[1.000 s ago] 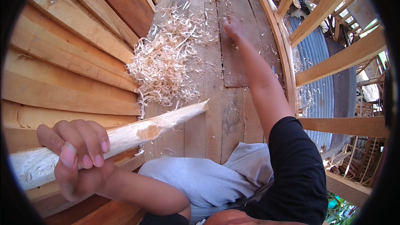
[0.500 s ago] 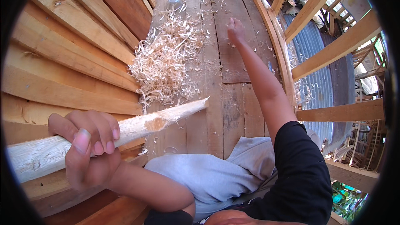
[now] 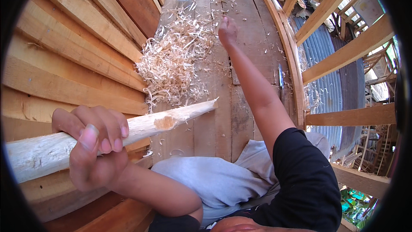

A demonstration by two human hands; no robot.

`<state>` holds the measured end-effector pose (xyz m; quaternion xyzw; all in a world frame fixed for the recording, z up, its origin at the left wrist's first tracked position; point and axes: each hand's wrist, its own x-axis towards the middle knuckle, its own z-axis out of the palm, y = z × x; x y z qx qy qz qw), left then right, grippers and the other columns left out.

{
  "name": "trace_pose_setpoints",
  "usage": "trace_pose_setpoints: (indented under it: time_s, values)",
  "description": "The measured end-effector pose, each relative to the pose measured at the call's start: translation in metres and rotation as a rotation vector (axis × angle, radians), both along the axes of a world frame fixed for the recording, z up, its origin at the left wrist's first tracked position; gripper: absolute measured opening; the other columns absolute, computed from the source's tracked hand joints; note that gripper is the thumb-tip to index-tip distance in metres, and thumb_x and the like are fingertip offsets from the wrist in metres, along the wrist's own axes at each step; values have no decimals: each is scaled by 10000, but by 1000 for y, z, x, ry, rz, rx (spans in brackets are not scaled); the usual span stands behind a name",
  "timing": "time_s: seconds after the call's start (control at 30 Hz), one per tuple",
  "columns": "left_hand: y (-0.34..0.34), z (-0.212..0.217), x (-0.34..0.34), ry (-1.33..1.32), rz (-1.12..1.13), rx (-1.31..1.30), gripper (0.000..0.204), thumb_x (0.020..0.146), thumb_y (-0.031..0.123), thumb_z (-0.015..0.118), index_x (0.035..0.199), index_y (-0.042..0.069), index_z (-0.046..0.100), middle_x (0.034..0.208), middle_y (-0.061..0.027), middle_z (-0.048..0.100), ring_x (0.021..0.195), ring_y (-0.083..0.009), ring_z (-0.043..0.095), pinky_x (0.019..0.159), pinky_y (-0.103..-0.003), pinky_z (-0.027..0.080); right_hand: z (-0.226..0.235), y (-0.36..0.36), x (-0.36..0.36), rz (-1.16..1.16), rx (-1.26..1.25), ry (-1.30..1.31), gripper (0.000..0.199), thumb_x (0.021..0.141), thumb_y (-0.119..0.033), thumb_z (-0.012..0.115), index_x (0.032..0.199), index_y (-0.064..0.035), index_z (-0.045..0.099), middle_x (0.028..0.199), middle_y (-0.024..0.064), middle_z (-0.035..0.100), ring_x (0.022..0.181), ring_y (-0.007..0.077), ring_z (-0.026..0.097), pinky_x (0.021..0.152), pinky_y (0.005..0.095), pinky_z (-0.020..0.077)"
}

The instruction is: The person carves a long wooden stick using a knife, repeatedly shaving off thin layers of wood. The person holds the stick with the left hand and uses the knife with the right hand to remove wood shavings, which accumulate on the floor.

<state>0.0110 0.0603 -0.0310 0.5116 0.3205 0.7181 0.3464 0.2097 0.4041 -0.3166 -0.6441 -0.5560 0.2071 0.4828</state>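
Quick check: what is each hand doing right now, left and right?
Left hand: closed around the peeled wooden pole.
Right hand: stretched out over the plank floor beside the wood shavings; its grip cannot be told.

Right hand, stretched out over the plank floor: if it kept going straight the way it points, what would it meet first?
Probably bare floor planks with a few scattered shavings. The right hand points up the boards, and the big pile of wood shavings lies off to its left; depth is unclear.

I count one peeled wooden pole (image 3: 128, 131), sharpened at one end, and two hands of mine: my left hand (image 3: 92, 146) and my right hand (image 3: 227, 30). Beyond the pole's tip there is one heap of wood shavings (image 3: 176, 60). One clear plastic bottle (image 3: 183, 1) lies at the far edge of that heap. One grey cloth (image 3: 214, 180) lies below the pole.
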Motion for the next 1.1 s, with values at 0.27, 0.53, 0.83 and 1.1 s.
trace_pose_setpoints:
  time_s: [0.27, 0.53, 0.83, 1.1]
  values:
    - [4, -2, 6, -71, 57, -24, 119, 787, 61, 509, 793, 68, 390, 570, -54, 411, 472, -135, 391, 531, -324, 402, -44, -40, 14, -17, -145, -132, 563, 913, -367, 475, 1370, -43, 422, 1335, 243, 490, 1318, 378, 377, 1118, 484, 212]
    - [4, -1, 3, -40, 22, 3, 114, 785, 59, 500, 786, 71, 386, 566, -50, 405, 469, -134, 385, 526, -319, 398, -33, -28, -6, 153, 44, -5, 530, 922, -318, 492, 1335, 11, 441, 1314, 298, 473, 1282, 427, 393, 1088, 454, 291]
    - [6, 0, 5, -41, 17, -3, 115, 785, 58, 499, 791, 72, 385, 566, -47, 401, 470, -129, 384, 523, -312, 396, -53, -22, -57, 324, 88, -55, 522, 930, -303, 492, 1309, 53, 445, 1250, 290, 530, 1200, 404, 492, 1037, 437, 357]
    - [6, -1, 2, -28, 8, -7, 118, 794, 63, 503, 812, 75, 387, 582, -47, 408, 478, -129, 387, 537, -311, 398, -25, -47, -76, 294, 288, -43, 329, 910, -207, 486, 1120, 38, 551, 1074, 257, 571, 1042, 414, 532, 918, 463, 411]
